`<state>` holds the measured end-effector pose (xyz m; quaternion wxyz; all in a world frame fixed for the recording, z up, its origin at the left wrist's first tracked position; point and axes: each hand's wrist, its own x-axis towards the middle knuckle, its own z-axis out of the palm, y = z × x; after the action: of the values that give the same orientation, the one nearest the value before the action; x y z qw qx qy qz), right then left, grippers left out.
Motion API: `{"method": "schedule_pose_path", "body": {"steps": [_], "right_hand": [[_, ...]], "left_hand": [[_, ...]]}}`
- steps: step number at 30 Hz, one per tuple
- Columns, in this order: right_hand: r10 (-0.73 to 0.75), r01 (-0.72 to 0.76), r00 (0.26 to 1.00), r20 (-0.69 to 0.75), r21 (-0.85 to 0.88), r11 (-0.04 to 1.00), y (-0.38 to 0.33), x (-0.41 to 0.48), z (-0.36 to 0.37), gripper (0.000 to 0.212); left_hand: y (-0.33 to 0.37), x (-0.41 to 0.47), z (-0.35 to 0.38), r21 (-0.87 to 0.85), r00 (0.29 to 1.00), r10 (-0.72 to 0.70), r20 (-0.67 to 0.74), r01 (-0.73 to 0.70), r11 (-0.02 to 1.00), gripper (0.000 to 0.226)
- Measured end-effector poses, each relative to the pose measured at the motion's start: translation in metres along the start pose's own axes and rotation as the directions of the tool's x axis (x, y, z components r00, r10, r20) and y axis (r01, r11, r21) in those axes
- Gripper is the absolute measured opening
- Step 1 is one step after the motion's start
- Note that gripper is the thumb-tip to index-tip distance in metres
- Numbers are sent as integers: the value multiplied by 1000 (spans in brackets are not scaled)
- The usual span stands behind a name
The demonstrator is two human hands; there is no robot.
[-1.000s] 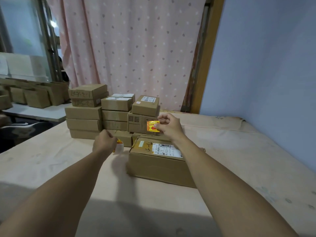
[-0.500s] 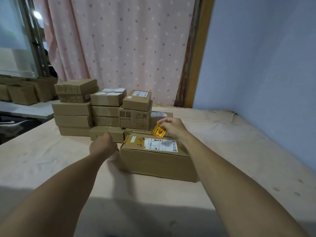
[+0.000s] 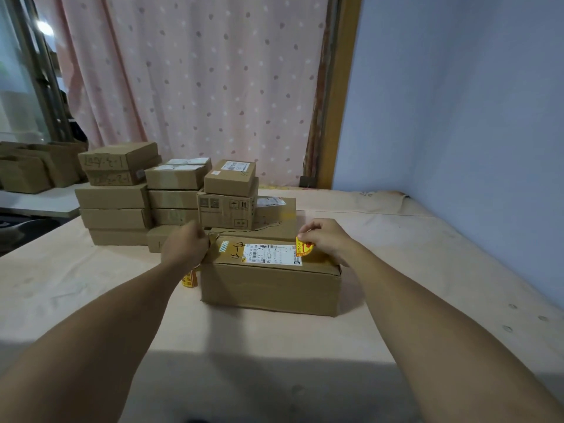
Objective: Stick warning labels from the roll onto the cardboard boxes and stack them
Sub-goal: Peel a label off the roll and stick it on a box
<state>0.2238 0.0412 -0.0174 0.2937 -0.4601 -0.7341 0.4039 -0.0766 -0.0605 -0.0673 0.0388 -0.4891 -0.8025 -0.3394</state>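
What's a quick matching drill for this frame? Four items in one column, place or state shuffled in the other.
1. yellow-and-red warning label
2. white printed shipping label
3. roll of yellow labels
4. small brown cardboard box

A. flat on top of the large brown cardboard box
B. on top of the stack of cardboard boxes behind
C. pinched by the right hand
D. low beside the large box's left end, under the left hand

Pairs: 1-C, 2-A, 3-D, 4-B.

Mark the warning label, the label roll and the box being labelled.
warning label (image 3: 303, 249), head view, its yellow and red face.
label roll (image 3: 189, 280), head view, the part showing left of the box.
box (image 3: 268, 288), head view, its front wall.
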Motion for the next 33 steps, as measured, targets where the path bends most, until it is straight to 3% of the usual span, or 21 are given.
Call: {"method": "schedule_pose_path", "body": {"steps": [6, 13, 23, 33], "right_hand": [[29, -31, 998, -49, -40, 999, 22, -6, -11, 6], [-65, 49, 996, -67, -221, 974, 26, -6, -11, 11], [-207, 142, 976, -65, -528, 837, 47, -6, -14, 16], [-195, 147, 979, -65, -441, 886, 69, -26, -32, 32]], "left_hand": [[83, 0, 9, -69, 916, 397, 58, -393, 917, 4], [156, -28, 43, -140, 733, 654, 189, -639, 757, 15], [160, -36, 58, -140, 745, 599, 293, -587, 798, 28], [160, -34, 63, -128, 777, 509, 370, -501, 856, 39]]}}
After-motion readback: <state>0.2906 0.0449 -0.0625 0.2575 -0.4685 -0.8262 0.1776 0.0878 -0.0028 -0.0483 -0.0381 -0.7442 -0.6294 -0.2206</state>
